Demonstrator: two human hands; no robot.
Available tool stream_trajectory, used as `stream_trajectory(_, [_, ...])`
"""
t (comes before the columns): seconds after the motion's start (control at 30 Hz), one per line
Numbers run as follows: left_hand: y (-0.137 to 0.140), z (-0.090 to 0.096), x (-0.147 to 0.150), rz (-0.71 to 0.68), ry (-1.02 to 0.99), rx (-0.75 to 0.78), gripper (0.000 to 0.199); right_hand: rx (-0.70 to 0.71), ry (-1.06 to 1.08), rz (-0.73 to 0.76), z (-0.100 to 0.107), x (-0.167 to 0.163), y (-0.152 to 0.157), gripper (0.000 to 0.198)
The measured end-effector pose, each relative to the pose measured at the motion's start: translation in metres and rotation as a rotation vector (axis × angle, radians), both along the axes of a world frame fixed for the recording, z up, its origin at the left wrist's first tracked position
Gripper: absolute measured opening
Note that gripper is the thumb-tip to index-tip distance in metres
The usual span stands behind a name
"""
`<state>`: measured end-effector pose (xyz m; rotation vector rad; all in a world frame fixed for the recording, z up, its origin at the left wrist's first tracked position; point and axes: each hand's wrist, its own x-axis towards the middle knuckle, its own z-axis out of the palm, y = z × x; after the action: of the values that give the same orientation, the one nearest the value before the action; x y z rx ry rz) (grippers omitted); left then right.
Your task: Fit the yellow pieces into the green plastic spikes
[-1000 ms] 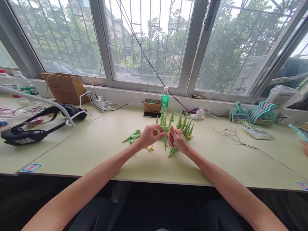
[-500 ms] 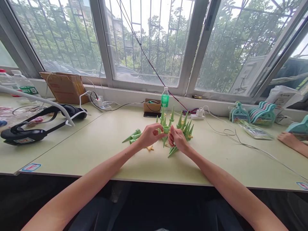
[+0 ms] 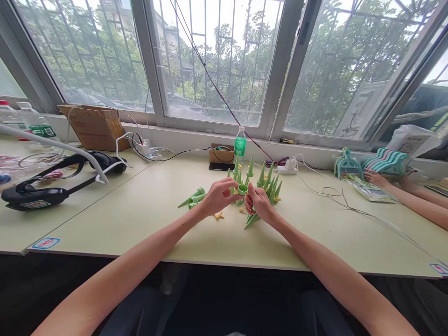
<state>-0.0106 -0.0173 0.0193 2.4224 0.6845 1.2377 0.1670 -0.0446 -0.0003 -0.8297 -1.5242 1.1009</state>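
Between my two hands is a hollow green plastic cone (image 3: 242,189), its open round end tilted up toward me. My left hand (image 3: 220,196) pinches it from the left with thumb and fingers. On the other side my right hand (image 3: 259,202) is closed, thumb up, against the cone's rim; its fingertips are partly hidden. Just beyond the hands stand several green cones (image 3: 262,176) with small yellow pieces at their bases. Loose green cones (image 3: 196,198) lie left of my left hand. A yellow star-like piece (image 3: 219,215) rests on the table below the hands.
Behind the cones are a green-labelled bottle (image 3: 240,141), a small cardboard box (image 3: 221,153) and a dark phone (image 3: 221,166). A black headset (image 3: 63,186) lies left. White cables (image 3: 345,200) cross the right side, where another person's hand (image 3: 376,178) touches teal hangers (image 3: 385,161).
The cone between my hands has tipped, so its opening now faces me more. The other person's arms have reached inward to the hangers at right.
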Motion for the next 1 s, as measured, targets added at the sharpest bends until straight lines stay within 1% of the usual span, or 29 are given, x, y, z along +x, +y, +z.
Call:
stream_trajectory(0.4, [0.001,-0.0008,-0.0009,-0.001,0.025,0.075,0.027,0.006,-0.036,-0.024,0.0027,-0.0005,-0.0016,0.065])
stream_trajectory(0.57, [0.0016,-0.0021,-0.0013,0.013,0.045,0.14,0.02,0.008,-0.024,-0.017,0.0012,0.0001,-0.0011,0.063])
stream_trajectory(0.73, [0.0009,-0.0028,-0.0015,0.018,0.055,0.172,0.013,0.008,-0.038,-0.032,-0.0011,0.0006,0.0008,0.062])
stream_trajectory(1.0, [0.0018,-0.0038,-0.0021,0.001,0.083,0.249,0.007,0.02,-0.043,-0.017,-0.0026,0.0014,0.0013,0.063])
